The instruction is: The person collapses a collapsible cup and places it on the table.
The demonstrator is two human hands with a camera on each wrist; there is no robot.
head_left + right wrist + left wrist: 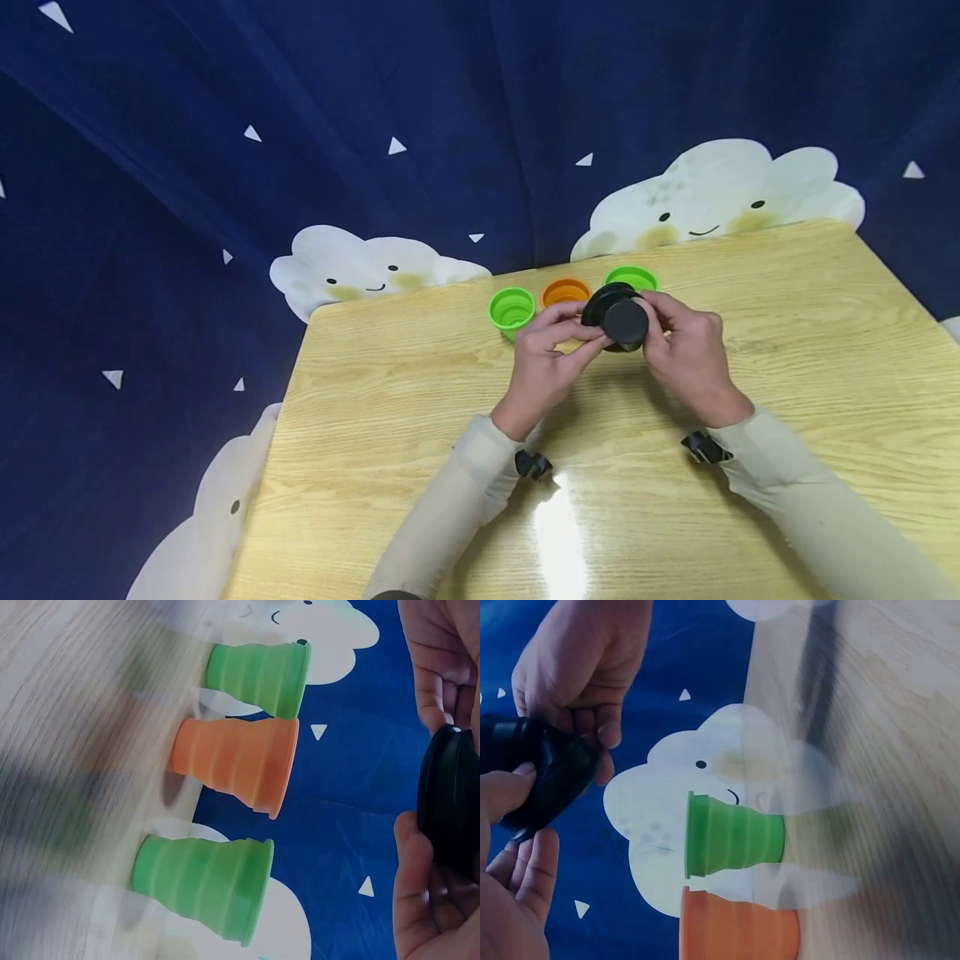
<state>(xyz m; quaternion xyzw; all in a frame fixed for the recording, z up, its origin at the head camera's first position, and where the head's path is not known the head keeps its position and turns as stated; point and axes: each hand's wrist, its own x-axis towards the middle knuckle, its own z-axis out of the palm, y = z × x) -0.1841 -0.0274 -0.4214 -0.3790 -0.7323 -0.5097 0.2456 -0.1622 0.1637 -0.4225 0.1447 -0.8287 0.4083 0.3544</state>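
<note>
Both hands hold a black collapsible cup [626, 323] above the table, its flat round base facing the head camera. From the left, the fingers and thumb of my left hand [551, 354] grip its edge. My right hand [690, 346] pinches the opposite side. In the left wrist view the black cup [547, 776] looks partly folded and bent between the hands. Only its dark edge [450, 802] appears in the right wrist view. Just behind the hands stand a green cup [512, 310], an orange cup [566, 291] and another green cup [632, 278].
The cups stand in a row near the back edge of the wooden table [390, 400]. Beyond it hangs a dark blue curtain [450, 100] with white clouds and triangles. A bright glare patch lies on the tabletop between the forearms.
</note>
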